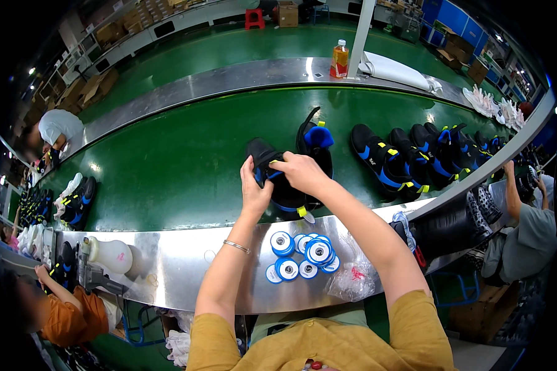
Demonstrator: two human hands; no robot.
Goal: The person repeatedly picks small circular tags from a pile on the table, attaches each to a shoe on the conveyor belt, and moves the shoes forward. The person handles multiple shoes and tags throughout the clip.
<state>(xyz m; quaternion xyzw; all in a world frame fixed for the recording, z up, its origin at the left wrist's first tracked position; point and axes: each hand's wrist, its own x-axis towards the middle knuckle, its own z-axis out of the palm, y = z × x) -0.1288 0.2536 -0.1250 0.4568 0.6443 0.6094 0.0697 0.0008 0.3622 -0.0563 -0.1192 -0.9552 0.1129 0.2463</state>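
A black shoe [263, 150] with blue and yellow trim is between my hands on the green belt. My left hand [254, 190] is closed round its near left side, thumb near the opening. Fingers of my right hand [304, 173] pinch at the shoe's upper by a yellow tab; the exact grip is partly hidden. Just beyond my right hand stands a matching shoe [319, 137], its strap raised and blue lining showing. Below my forearms, a loose pile of round white discs with blue rims [319, 251] lies on the metal ledge.
A crumpled clear plastic bag [351, 283] lies beside the discs. To the left is a tool with a whitish translucent container [112, 255]. Several black shoes [384, 161] line the belt's right; others [79, 203] sit left. A slanted metal post [489, 170] and co-workers flank me.
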